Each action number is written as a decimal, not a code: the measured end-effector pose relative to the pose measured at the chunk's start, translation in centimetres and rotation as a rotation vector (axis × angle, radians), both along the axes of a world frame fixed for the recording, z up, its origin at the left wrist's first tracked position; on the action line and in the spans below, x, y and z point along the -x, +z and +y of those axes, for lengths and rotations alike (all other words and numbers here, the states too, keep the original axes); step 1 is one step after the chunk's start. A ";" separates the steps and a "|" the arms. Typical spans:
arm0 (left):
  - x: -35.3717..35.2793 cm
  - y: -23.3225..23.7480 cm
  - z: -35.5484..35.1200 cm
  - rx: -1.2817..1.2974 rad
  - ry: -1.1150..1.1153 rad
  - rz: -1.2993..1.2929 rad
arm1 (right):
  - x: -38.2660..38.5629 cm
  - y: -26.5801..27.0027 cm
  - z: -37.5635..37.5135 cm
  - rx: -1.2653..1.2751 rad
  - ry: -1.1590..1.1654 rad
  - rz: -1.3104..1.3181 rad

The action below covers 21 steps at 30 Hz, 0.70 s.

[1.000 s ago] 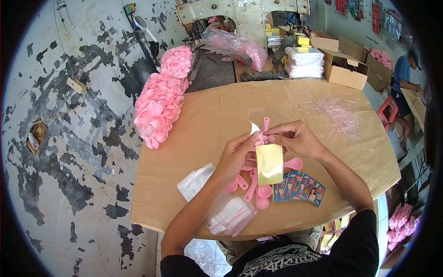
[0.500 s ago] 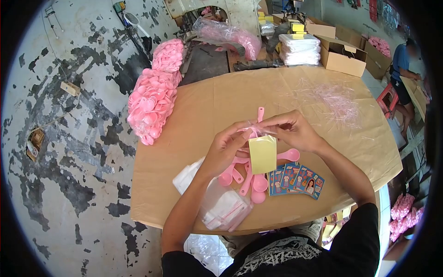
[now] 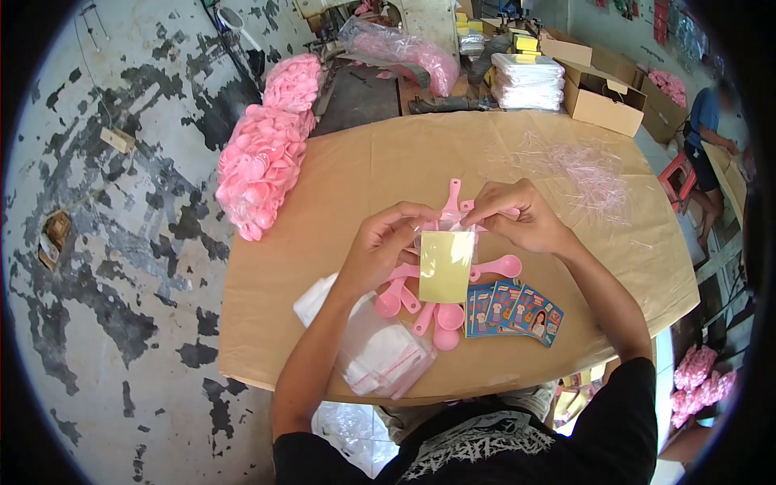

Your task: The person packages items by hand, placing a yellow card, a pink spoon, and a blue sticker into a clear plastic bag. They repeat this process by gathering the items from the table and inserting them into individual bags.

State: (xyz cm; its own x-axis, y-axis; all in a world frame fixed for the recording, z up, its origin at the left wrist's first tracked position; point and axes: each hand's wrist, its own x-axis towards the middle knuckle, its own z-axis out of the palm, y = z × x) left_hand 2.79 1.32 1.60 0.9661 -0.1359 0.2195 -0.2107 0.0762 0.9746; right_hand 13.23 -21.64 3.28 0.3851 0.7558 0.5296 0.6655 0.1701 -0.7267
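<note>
A clear plastic bag [image 3: 465,224] with a yellow card [image 3: 445,271] in it hangs between my two hands over the table. My left hand [image 3: 386,241] pinches the bag's upper left edge. At the upper right edge, the fingertips of my right hand [image 3: 524,218] are closed on the plastic. Pink measuring spoons [image 3: 446,319] lie beneath and around the card, which hides some of them. Right of them, several blue printed cards [image 3: 513,314] are fanned out. A stack of clear plastic bags [image 3: 380,356] lies by my left forearm.
Brown paper covers the table [image 3: 356,182]. Large bags of pink scoops [image 3: 263,166] stand at its left edge. Shredded clear strands [image 3: 586,174] lie at the back right. Beyond are stacked plastic packs [image 3: 527,85] and a cardboard box [image 3: 602,101]. A person [image 3: 705,129] sits far right.
My hands have moved apart, spreading the top of the bag. The yellow card has shifted slightly left, and more of the spoons behind it now show. The whole view has moved a little.
</note>
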 end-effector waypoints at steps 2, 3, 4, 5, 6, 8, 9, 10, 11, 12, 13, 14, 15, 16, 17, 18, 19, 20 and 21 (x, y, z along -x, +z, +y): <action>0.0 0.0 0.4 -0.058 -0.008 -0.036 | -0.1 -0.3 0.0 -0.012 -0.016 -0.049; 0.0 0.0 0.5 -0.091 -0.012 -0.054 | -0.1 -0.4 0.0 -0.021 -0.025 -0.074; 0.0 0.0 0.4 -0.079 -0.012 -0.039 | -0.2 -0.5 0.0 -0.015 -0.019 -0.098; 0.1 0.2 0.4 -0.071 -0.012 -0.025 | -0.3 -0.5 0.0 -0.013 -0.013 -0.123; 0.1 0.3 0.4 -0.065 -0.013 -0.011 | -0.4 -0.5 0.0 -0.014 -0.008 -0.147; 0.2 0.4 0.7 0.048 -0.083 0.054 | -0.5 -0.7 0.1 -0.019 -0.008 -0.174; 0.2 0.4 0.8 0.104 -0.119 0.089 | -0.6 -0.9 0.1 -0.022 -0.010 -0.184; 0.2 0.5 0.9 0.073 -0.111 0.074 | -0.5 -0.8 0.2 -0.008 -0.016 -0.200; 0.3 0.7 0.9 0.045 -0.102 0.065 | -0.3 -0.4 0.1 0.009 -0.021 -0.209; 0.4 0.7 0.8 0.022 -0.094 0.059 | -0.2 -0.2 0.0 0.030 -0.025 -0.216; 0.7 0.8 0.4 -0.033 -0.081 0.048 | -0.2 -0.1 -0.2 0.044 -0.022 -0.250; 0.8 1.0 -0.1 -0.090 -0.069 0.033 | -0.4 0.1 -0.3 0.057 -0.020 -0.289; 0.8 1.2 -0.3 -0.150 -0.056 0.010 | -0.6 0.4 -0.3 0.067 -0.016 -0.335; 0.6 1.1 -0.2 -0.127 -0.073 0.021 | -0.9 0.6 -0.4 0.070 -0.076 -0.300; 0.4 1.1 0.1 -0.109 -0.089 0.030 | -1.0 0.9 -0.5 0.068 -0.136 -0.267; 0.5 1.0 0.3 -0.090 -0.105 0.037 | -0.7 1.3 -0.5 0.067 -0.195 -0.237; 0.8 0.8 0.2 -0.108 -0.105 -0.017 | 0.1 1.8 -0.7 0.116 -0.170 -0.127; 1.0 0.7 0.0 -0.127 -0.107 -0.072 | 2.0 3.0 -0.4 0.164 -0.148 -0.018; 1.1 0.8 -0.3 -0.145 -0.109 -0.129 | 3.6 3.7 -0.2 0.211 -0.126 0.087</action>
State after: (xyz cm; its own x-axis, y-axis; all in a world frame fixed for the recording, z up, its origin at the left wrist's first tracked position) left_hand 1.70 1.04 2.37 0.9090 -0.2774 0.3112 -0.3330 -0.0340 0.9423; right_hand 9.61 -21.85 6.94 0.5206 0.7894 0.3255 0.6050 -0.0721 -0.7929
